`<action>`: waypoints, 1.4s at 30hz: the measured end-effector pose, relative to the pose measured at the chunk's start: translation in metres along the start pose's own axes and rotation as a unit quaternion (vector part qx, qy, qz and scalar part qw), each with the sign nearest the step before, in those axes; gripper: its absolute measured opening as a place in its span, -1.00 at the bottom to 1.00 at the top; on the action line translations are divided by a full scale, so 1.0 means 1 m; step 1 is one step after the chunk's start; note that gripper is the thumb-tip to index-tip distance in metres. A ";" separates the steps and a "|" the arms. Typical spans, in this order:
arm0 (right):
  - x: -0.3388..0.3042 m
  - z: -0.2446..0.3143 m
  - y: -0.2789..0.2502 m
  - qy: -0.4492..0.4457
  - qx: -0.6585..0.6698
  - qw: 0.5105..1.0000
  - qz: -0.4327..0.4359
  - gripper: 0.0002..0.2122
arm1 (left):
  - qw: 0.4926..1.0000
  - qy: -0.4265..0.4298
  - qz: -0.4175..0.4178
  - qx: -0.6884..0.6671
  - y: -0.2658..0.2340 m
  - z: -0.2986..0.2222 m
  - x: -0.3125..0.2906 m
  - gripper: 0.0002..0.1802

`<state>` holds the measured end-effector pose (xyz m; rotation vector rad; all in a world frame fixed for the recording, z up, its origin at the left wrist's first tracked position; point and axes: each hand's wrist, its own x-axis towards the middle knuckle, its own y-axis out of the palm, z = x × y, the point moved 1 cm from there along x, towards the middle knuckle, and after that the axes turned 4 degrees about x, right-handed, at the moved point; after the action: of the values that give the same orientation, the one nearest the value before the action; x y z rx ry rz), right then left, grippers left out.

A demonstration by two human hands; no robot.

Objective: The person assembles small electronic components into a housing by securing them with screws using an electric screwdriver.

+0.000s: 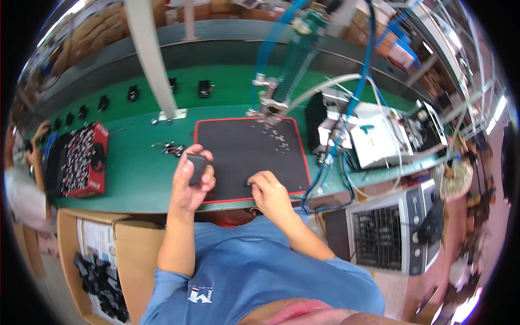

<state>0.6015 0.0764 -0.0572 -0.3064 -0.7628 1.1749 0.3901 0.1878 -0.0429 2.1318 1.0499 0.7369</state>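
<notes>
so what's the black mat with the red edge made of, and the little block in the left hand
The black mat looks like soft rubber or foam with a cloth face: matte, no glare, and a stitched-looking red border. The small dark block in the left hand looks like moulded plastic: smooth, rounded edges, a faint sheen. Neither is certain from this view.

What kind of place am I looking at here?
Probably a factory assembly line: a green conveyor belt carries small black parts in a row, a work mat holds tiny screws, and a hanging screwdriver tool dangles above.
</notes>
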 end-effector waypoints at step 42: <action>-0.004 -0.017 -0.020 0.175 0.496 0.850 -0.017 -0.82 | 0.892 0.002 -0.020 0.451 -0.007 0.051 0.000 0.02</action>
<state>0.6267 0.0685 -0.0593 0.3581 0.2147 1.2833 0.4233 0.1759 -0.0808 2.8399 1.6494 0.2159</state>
